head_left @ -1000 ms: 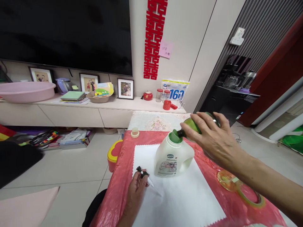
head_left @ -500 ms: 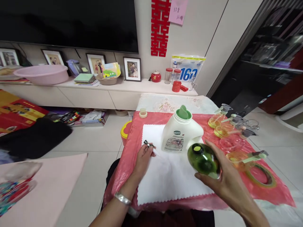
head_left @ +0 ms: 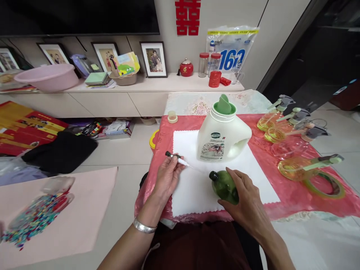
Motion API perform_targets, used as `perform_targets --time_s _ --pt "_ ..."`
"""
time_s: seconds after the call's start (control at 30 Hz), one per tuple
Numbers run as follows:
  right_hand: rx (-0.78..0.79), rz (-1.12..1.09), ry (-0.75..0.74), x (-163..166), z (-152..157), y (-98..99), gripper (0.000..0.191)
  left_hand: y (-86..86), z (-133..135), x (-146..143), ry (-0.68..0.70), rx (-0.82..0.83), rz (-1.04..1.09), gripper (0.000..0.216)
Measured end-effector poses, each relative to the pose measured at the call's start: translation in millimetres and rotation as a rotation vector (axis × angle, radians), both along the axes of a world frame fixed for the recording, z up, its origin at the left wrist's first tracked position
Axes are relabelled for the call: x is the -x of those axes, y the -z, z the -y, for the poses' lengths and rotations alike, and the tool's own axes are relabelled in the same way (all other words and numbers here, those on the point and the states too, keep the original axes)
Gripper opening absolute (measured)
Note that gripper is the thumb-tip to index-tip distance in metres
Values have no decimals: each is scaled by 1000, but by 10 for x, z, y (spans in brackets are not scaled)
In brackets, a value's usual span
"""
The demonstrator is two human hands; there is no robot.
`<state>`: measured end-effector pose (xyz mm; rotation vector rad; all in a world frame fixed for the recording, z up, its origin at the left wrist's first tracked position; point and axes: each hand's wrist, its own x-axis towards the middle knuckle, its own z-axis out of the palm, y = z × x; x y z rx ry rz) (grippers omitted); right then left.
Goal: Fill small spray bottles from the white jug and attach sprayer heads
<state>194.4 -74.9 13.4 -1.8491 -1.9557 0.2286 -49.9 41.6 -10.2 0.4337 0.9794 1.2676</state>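
My right hand (head_left: 244,200) wraps around a small dark green bottle (head_left: 223,184), tilted with its open black neck toward my left hand, just above the white cloth (head_left: 197,187). My left hand (head_left: 168,176) pinches a pump dip tube with a black head (head_left: 177,158), its thin white tube reaching toward the bottle's neck. A white detergent jug (head_left: 222,135) with a green pour spout stands upright on the cloth right behind both hands.
The cloth lies on a red table cover (head_left: 261,131). Several yellow spray bottles (head_left: 284,116) and a tape roll (head_left: 323,185) lie at the right. A small cap (head_left: 172,117) sits at the far left corner. A pink sheet with colourful beads (head_left: 36,217) is at my left.
My right hand has brought the green bottle from over the jug's mouth down to the cloth in front of me. The view has tipped downward. My left hand lifted the pump tube slightly.
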Motion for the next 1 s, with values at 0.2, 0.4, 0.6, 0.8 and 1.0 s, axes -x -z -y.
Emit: perform_targets --time_s 0.2,0.4,0.6,0.8,1.0 --pt "-48 32 -59 123 -9 -1 85 -191 95 109 -83 -49 -18 25" --pt "-62 -17 -102 255 -26 -34 86 -266 203 59 -45 -160 -112 32" --pt "-56 -102 -118 413 -46 5 91 -286 362 -66 47 -225 -156 44" --pt "-96 -173 -126 474 -71 92 88 -272 438 -85 56 -250 -185 44" --pt "-118 -203 -150 502 -103 121 87 -278 426 -44 31 -276 -215 40"
